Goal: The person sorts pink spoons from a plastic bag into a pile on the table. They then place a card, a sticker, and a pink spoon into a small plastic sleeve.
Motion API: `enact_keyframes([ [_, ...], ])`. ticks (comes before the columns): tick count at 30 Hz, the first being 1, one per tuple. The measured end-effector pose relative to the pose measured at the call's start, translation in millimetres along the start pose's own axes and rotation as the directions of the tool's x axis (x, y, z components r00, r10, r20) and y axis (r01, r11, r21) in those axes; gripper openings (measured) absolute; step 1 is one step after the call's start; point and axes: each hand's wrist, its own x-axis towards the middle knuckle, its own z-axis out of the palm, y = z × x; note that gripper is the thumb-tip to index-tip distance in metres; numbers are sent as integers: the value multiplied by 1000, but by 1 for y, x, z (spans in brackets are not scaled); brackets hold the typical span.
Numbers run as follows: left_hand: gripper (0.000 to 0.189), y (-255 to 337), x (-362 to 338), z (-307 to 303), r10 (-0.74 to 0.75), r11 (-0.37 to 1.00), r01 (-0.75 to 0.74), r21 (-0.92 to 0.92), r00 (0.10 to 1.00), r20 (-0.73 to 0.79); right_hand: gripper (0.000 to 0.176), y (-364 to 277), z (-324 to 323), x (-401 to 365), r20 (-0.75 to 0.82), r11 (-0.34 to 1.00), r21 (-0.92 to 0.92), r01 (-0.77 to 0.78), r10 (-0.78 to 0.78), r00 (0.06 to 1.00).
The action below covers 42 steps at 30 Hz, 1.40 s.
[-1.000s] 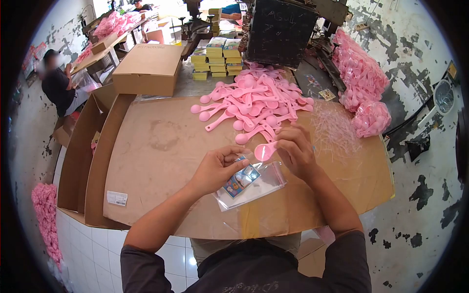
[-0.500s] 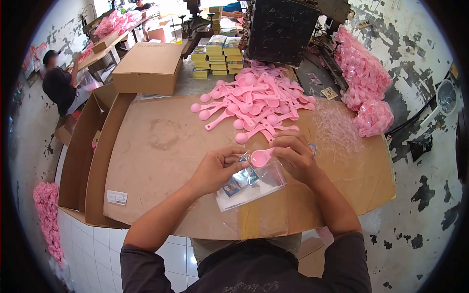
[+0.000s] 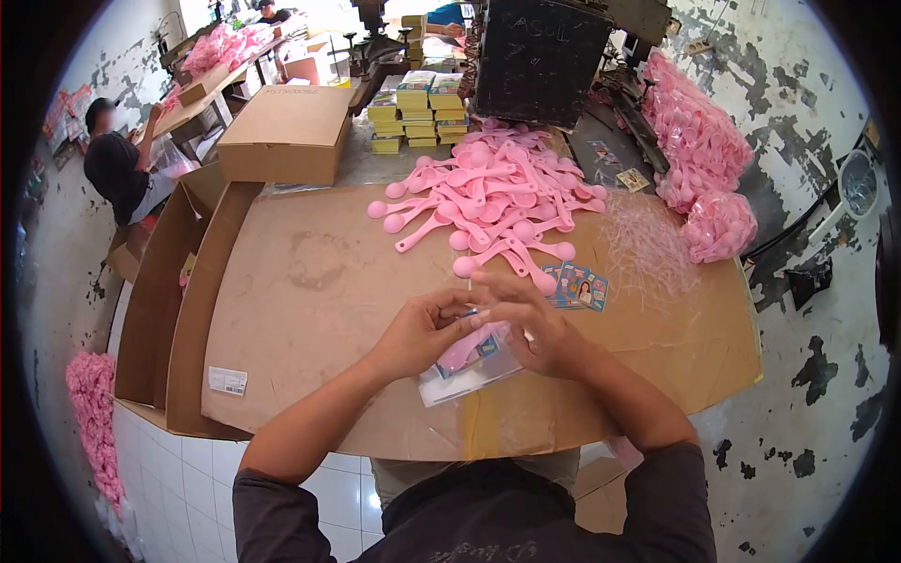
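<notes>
A pink spoon [image 3: 463, 348] lies inside or over a small clear bag with a blue card, above a stack of clear bags [image 3: 452, 387]. My left hand [image 3: 422, 327] pinches the small bag near its upper edge. Beside it, my right hand [image 3: 535, 328] is at the bag's opening, its fingers partly overlapping the left fingertips; whether it grips anything is hidden. Just beyond the hands lies a heap of pink spoons [image 3: 497, 188]. Several blue printed cards [image 3: 579, 287] are spread on the cardboard beyond my right hand.
A closed cardboard box [image 3: 282, 136] and an open one [image 3: 155, 310] stand at the left. Card stacks [image 3: 414, 108] and a black box [image 3: 540, 61] are behind the heap. Bagged pink spoons [image 3: 718, 227] sit at the right. A co-worker [image 3: 122, 164] is at the far left.
The spoon has moved from my right hand down and left to the small bag. My right hand has shifted left against my left hand, uncovering the blue cards.
</notes>
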Motion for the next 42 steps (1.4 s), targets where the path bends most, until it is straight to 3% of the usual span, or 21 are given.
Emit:
enact_keyframes([
  [2,35,-2,0,-4,-40,997,41,-63,999,22,37,-8,3,5,-114,917,375,-139,194,974],
  [3,35,2,-2,-6,-89,993,91,-75,996,32,39,-16,1,10,-120,761,615,-208,351,928],
  [5,37,5,-3,-7,-123,984,131,-124,990,70,38,-22,-10,18,-7,716,638,-284,375,927],
  [7,38,5,-4,-6,-88,975,111,-194,989,122,33,-18,-33,24,224,953,208,-220,173,959],
  [10,39,10,-8,-9,-148,976,177,-128,967,207,20,-28,-36,28,344,905,280,-320,217,914],
  [13,39,4,-7,4,203,978,-202,-52,979,0,11,-47,-51,55,165,930,336,-149,98,981],
  [15,39,13,-8,1,252,967,-252,-26,968,-22,12,-70,-60,75,162,996,20,-89,85,983],
  [17,39,20,-13,-2,298,954,-298,-14,954,11,13,-81,-64,84,231,931,-365,2,88,969],
  [19,41,25,-21,-2,336,942,-335,-23,937,97,14,-84,-62,85,194,938,-304,-163,229,954],
  [20,41,30,-22,1,385,914,-394,95,918,95,15,-84,-60,85,182,932,-270,-243,297,937],
  [22,40,40,-24,12,473,814,-480,327,875,104,17,-77,-53,80,144,935,-260,-243,286,947],
  [25,37,36,-23,15,387,916,-381,127,922,-25,17,-76,-49,81,132,931,-237,-278,315,940],
  [29,34,28,-20,10,311,947,-299,120,946,-93,18,-66,-46,75,89,937,-203,-283,305,948],
  [32,33,33,-23,9,282,953,-265,149,953,-110,18,-58,-32,73,-189,922,-370,-111,43,981],
  [35,35,28,-23,10,309,937,-277,213,941,-138,22,-67,-26,73,50,773,-617,150,-152,987],
  [42,46,30,-27,11,398,710,-248,659,913,-86,25,-46,-7,61,251,546,-772,326,-209,945],
])
